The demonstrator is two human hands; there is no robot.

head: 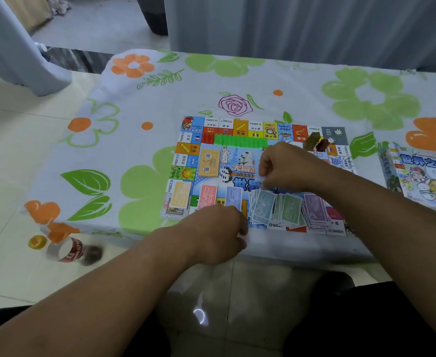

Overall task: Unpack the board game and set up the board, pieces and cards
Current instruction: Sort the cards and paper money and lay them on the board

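A home: flowered tablecloth [237, 81], curtains [314, 27], tiled floor [18, 140].

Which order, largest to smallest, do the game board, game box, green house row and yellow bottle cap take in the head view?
1. game board
2. game box, cut off by the frame edge
3. green house row
4. yellow bottle cap, on the floor, so depth makes this unsure

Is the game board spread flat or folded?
Spread flat: the game board lies open on the tablecloth, its border squares visible along the sides, with banknotes on it.
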